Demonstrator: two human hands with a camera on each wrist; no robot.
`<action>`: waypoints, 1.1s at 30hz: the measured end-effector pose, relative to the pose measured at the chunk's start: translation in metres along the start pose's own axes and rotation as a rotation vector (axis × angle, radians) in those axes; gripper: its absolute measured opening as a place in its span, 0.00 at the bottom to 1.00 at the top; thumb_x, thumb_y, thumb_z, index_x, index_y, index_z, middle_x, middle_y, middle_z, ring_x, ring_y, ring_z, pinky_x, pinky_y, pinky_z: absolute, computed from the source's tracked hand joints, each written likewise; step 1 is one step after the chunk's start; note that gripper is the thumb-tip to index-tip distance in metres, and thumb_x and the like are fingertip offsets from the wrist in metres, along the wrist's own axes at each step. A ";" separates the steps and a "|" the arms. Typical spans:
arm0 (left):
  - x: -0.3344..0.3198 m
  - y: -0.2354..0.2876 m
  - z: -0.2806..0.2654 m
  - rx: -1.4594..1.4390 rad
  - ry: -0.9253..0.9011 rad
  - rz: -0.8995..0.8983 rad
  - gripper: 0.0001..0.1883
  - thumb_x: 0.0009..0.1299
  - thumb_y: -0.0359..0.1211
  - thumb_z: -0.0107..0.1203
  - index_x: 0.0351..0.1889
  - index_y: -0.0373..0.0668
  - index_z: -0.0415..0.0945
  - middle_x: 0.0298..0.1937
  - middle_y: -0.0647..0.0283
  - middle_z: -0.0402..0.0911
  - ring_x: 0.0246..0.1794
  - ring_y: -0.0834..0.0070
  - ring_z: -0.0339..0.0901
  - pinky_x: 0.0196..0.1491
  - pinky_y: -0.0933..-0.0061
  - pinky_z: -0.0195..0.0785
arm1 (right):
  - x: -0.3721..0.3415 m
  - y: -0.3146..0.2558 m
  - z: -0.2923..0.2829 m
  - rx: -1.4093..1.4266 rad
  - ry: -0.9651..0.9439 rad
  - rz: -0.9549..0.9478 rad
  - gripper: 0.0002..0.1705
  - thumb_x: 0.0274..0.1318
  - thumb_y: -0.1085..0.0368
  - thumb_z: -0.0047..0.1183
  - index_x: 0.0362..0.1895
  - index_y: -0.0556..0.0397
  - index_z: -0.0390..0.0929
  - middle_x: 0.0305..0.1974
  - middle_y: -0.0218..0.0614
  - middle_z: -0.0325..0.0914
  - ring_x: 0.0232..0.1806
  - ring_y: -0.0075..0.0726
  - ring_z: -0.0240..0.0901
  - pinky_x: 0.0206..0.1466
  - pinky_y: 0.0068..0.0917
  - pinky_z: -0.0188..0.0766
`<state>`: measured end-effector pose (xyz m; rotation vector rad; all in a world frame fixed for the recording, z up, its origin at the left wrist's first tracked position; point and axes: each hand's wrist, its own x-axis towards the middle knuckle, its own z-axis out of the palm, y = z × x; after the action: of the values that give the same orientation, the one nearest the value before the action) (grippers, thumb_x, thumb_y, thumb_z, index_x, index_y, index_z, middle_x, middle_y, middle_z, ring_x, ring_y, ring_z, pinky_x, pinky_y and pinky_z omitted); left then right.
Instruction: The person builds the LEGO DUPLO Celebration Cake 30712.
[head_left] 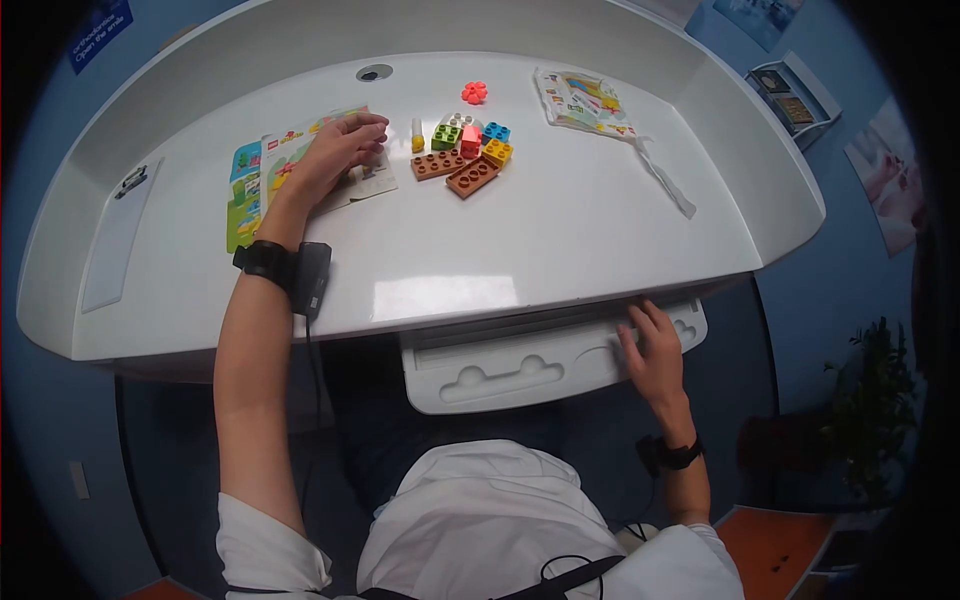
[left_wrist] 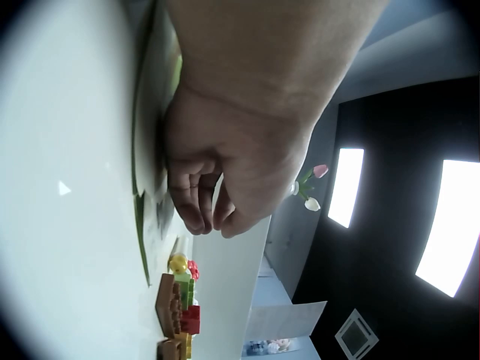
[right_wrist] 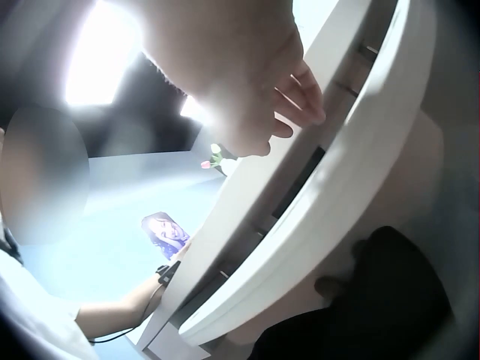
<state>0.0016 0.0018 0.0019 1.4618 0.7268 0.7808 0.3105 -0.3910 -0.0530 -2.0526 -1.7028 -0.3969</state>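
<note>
My left hand (head_left: 345, 150) lies over a printed LEGO booklet (head_left: 376, 184), fingers loosely bent with nothing between them. In the left wrist view that hand (left_wrist: 232, 157) hovers close over the paper. Right of it sit toy bricks: two brown plates, one (head_left: 473, 178) at the front, plus a green brick (head_left: 446, 138), a coral brick (head_left: 471, 142), a blue brick (head_left: 495, 132) and a yellow brick (head_left: 497, 152). A coral flower piece (head_left: 474, 92) lies behind them. My right hand (head_left: 657, 355) is at the pull-out tray (head_left: 500, 385) under the desk edge, fingers relaxed.
A torn plastic bag (head_left: 585, 102) with a loose strip (head_left: 665, 178) lies at the back right. At the left is a clipboard (head_left: 122, 235). The white desk (head_left: 590, 235) has a raised wall (head_left: 300, 45) around its back. A small yellow-and-white piece (head_left: 418, 136) stands beside the bricks.
</note>
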 end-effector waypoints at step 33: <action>0.000 0.002 0.006 -0.022 0.119 0.079 0.09 0.75 0.33 0.56 0.47 0.38 0.78 0.36 0.67 0.77 0.36 0.84 0.75 0.37 0.82 0.72 | 0.289 -0.066 0.080 0.726 -0.019 -0.042 0.16 0.62 0.59 0.56 0.44 0.60 0.81 0.42 0.40 0.81 0.41 0.35 0.77 0.47 0.31 0.74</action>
<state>0.0068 -0.0021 0.0040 1.4407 0.7511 0.9397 0.2993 -0.0948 0.0281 -1.4864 -1.5834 0.2136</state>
